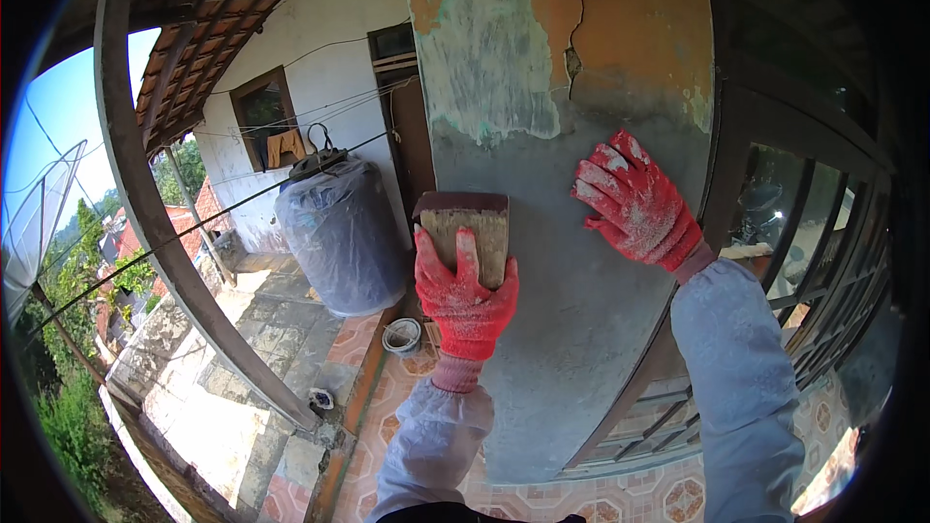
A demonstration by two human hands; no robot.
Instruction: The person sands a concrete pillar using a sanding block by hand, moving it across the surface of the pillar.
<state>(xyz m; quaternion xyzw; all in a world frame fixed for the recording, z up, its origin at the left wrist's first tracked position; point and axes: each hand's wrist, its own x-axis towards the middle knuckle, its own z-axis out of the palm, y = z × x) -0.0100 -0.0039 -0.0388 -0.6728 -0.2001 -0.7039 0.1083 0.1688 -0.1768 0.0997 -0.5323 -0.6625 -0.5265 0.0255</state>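
My left hand (pixel 465 298), in a red work glove dusted with white, grips a wooden block (pixel 450 224) with a dark brown face, perhaps a sanding block. The block lies at the left edge of a plastered wall section (pixel 559 319). Higher and to the right, my right hand (pixel 636 200), in a matching dusty glove, rests spread on the grey plaster and holds nothing. Above both hands the wall bears a pale scraped patch (pixel 494 58) and orange paint (pixel 647 7) with a long vertical crack (pixel 574 51).
A large plastic-wrapped drum (pixel 341 232) stands left of the wall, with a bucket (pixel 402 336) on the tiled floor near it. A post (pixel 145 196) and a cable cross the left side. Framed window panes (pixel 792 225) adjoin the wall on the right.
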